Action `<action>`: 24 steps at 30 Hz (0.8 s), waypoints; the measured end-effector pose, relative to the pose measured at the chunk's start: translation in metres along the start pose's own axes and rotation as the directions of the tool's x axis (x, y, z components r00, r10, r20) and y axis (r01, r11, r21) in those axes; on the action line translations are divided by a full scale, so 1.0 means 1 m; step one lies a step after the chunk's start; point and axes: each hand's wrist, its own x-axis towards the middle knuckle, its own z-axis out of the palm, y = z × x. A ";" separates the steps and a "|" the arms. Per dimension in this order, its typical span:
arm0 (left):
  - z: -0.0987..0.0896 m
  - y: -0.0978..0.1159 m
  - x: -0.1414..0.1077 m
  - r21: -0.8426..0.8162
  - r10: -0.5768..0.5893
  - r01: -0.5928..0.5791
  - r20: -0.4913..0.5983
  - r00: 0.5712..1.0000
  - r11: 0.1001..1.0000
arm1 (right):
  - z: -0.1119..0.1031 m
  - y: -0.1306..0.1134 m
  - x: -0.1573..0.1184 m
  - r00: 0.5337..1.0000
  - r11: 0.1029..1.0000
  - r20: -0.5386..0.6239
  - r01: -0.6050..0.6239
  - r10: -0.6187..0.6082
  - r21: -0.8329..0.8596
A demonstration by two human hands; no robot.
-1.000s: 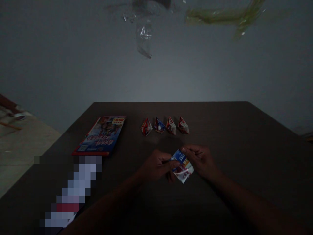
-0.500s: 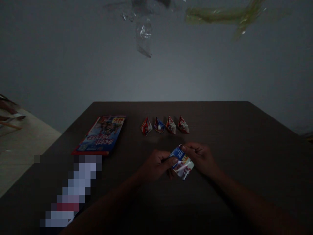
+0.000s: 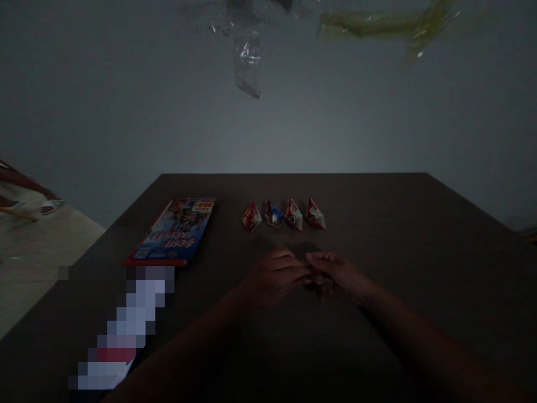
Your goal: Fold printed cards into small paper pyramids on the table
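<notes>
Dark tabletop (image 3: 377, 218), folded papers (image 3: 293, 215), booklet (image 3: 174, 232) with digits on its label (image 3: 203, 206), hands (image 3: 279, 274) together, grip unclear.

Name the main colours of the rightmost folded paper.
The rightmost folded paper is red and white; head view.

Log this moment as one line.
left hand: at right hand | grip: hidden | four folded pieces: in row on table | booklet: left of row

The table (image 3: 377, 212) is dark brown, faintly grained. Near its left edge, the magazine (image 3: 178, 224) is blue, red-bordered, yellow-patched. Toward the far edge, three folded papers (image 3: 294, 215) are red-and-white; another folded paper (image 3: 273, 215) is mostly blue.
</notes>
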 end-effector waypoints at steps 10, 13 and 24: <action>0.006 0.005 -0.004 -0.528 -0.664 0.652 0.205 0.719 0.544 | -0.006 -0.004 -0.016 0.784 0.640 -0.044 0.471 -0.619 -0.606; 0.011 0.005 -0.003 -0.581 -0.653 0.646 0.241 0.718 0.495 | -0.004 -0.004 -0.015 0.758 0.578 -0.034 0.467 -0.651 -0.669; 0.012 0.010 -0.001 -0.628 -0.654 0.625 0.234 0.719 0.464 | 0.002 -0.003 -0.014 0.705 0.502 -0.067 0.432 -0.706 -0.749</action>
